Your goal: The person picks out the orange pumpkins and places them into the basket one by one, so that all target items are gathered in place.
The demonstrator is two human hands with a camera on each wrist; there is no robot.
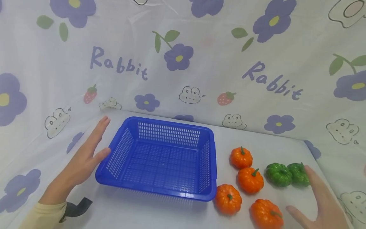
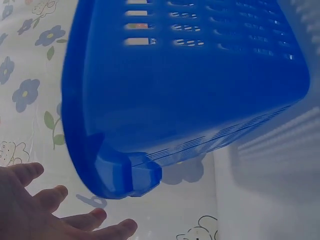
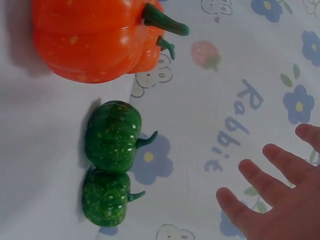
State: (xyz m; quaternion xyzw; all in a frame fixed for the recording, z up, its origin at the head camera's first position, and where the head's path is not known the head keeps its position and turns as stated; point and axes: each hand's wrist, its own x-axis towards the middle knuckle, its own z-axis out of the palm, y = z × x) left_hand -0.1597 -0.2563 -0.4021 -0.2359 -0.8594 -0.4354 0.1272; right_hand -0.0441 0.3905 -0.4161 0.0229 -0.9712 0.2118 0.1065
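Observation:
A blue plastic basket [image 1: 155, 190] with slotted walls stands on the white table, nothing inside it. My left hand [image 1: 77, 165] is beside its left rim, fingers straight and thumb spread; in the left wrist view the fingers [image 2: 50, 197] look apart from the basket wall [image 2: 175, 95]. Over on the right, my right hand [image 1: 326, 202] hovers with fingers extended, holding nothing. Two small green pumpkins [image 1: 278, 175] sit side by side nearest to it, the outer one [image 1: 298, 175] partly behind its fingers. Several orange pumpkins [image 1: 250, 180] lie between this hand and the basket.
One orange pumpkin [image 1: 227, 199] sits close against the basket's right front corner. A cloth [image 1: 200, 63] printed with flowers and rabbits rises behind the table. A dark strap [image 1: 77, 208] sticks out at the left sleeve [image 1: 45, 216].

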